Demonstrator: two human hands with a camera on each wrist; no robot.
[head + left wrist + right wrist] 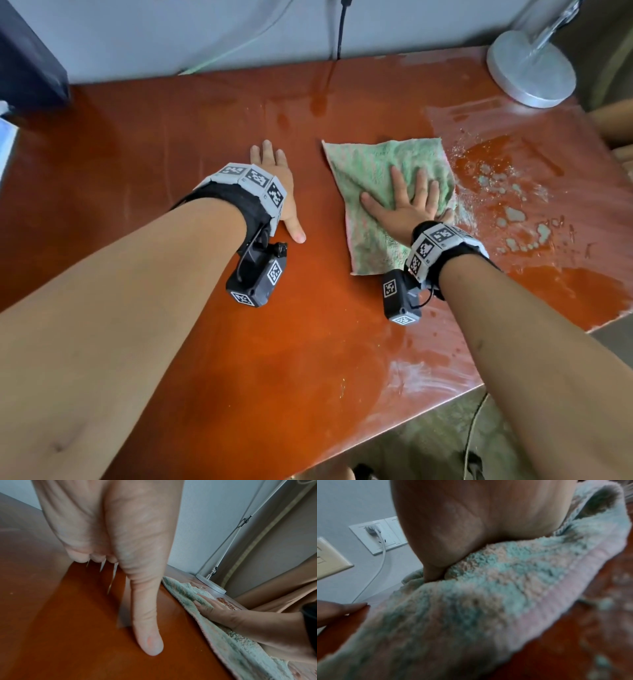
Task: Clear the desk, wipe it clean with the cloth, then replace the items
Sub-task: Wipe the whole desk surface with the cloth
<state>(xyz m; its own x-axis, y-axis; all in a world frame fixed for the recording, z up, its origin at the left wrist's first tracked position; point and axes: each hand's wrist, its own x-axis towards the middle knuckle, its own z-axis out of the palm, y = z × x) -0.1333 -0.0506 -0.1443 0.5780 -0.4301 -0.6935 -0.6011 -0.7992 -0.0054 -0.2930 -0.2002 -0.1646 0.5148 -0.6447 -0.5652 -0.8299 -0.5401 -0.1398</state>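
Observation:
A green and pink fluffy cloth (370,192) (228,639) (471,608) lies spread on the reddish-brown desk (171,171). My right hand (407,202) (221,614) presses flat on the cloth with straight, spread fingers. My left hand (277,192) (133,574) rests flat on the bare desk to the left of the cloth, thumb stretched toward me, holding nothing. Wet streaks and pale foamy blobs (513,212) cover the desk to the right of the cloth.
A lamp with a round grey base (531,72) (212,585) stands at the desk's back right corner. A dark box (27,61) stands at the back left. Cables (339,31) hang down the wall behind. The desk's right and front edges are close by.

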